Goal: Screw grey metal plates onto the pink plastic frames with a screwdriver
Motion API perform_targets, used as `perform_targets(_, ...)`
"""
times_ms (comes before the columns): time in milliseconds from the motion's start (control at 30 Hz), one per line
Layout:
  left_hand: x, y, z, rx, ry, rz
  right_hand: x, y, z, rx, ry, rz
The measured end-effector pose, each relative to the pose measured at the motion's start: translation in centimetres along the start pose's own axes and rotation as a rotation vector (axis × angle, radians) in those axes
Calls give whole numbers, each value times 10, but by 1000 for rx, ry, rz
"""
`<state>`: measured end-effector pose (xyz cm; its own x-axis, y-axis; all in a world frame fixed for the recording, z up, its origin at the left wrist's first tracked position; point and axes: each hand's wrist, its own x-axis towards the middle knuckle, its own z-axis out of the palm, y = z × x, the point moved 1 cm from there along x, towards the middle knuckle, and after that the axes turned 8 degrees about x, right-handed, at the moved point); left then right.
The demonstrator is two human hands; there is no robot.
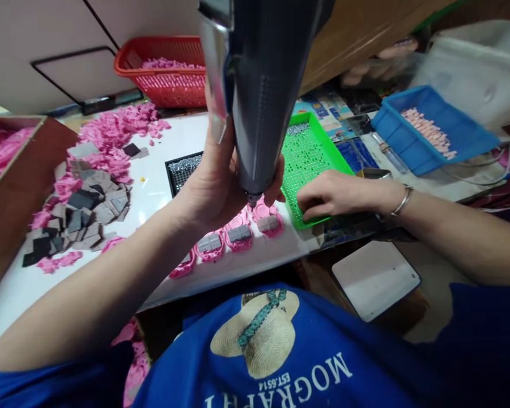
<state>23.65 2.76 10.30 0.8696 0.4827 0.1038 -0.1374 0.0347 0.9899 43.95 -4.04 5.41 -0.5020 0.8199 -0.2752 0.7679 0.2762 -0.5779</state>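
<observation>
My left hand (215, 184) is wrapped round a grey electric screwdriver (261, 107), which stands upright with its tip down. Below the tip lies a row of pink plastic casings, each with a grey plate set in it; the rightmost casing (267, 224) is nearest the tip, and part of the row is hidden by my hand. My right hand (329, 195) rests at the near end of a green perforated tray (308, 150), fingers curled in. What those fingers hold, if anything, is hidden. Small metal screws (298, 128) lie at the tray's far end.
A black tray (182, 170) of small metal parts sits behind my left wrist. To the left are grey plates (91, 207) and a pink parts heap (114, 133). Behind stands a red basket (165, 71); at right, a blue bin (433, 130) holds pale pieces.
</observation>
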Motion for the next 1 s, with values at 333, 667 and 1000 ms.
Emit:
perform_targets(333,-5,-3,-4,13,4,-22,39,11,-31,-185,631,299)
perform_targets(667,-1,-8,-7,42,136,1,13,-32,-17,548,735,-144)
perform_targets(1000,-15,-38,-13,625,219,129,12,-69,-47,832,906,-634)
